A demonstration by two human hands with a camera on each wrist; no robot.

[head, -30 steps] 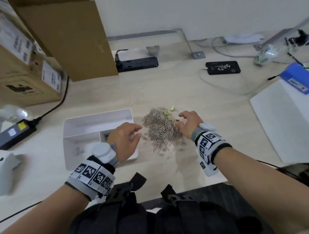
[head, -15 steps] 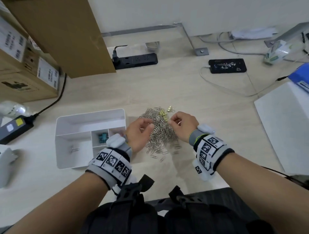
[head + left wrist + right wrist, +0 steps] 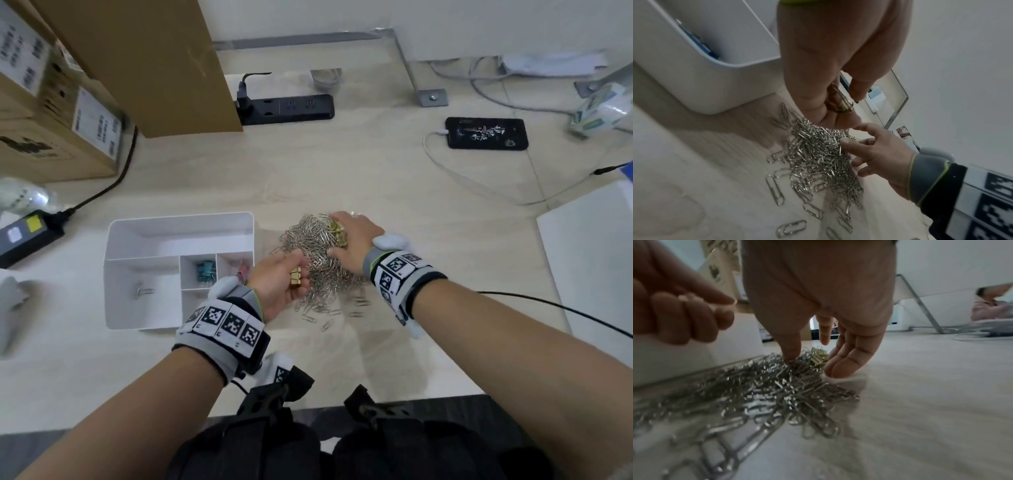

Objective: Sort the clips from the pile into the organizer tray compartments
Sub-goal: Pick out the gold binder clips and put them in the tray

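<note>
- The desk fills the head view; cardboard boxes sit at upper left.
- The white organizer tray lies left of centre, with teal clips in one small compartment and a silver clip in the large lower-left one.
- The pile of silver paper clips sits at centre, just right of the tray.
- The right hand rests on the pile's right side, fingers extended, thumb down among the clips, beside gold binder clips.
- The left hand, at the pile's left edge, curls around a gold clip.
</note>
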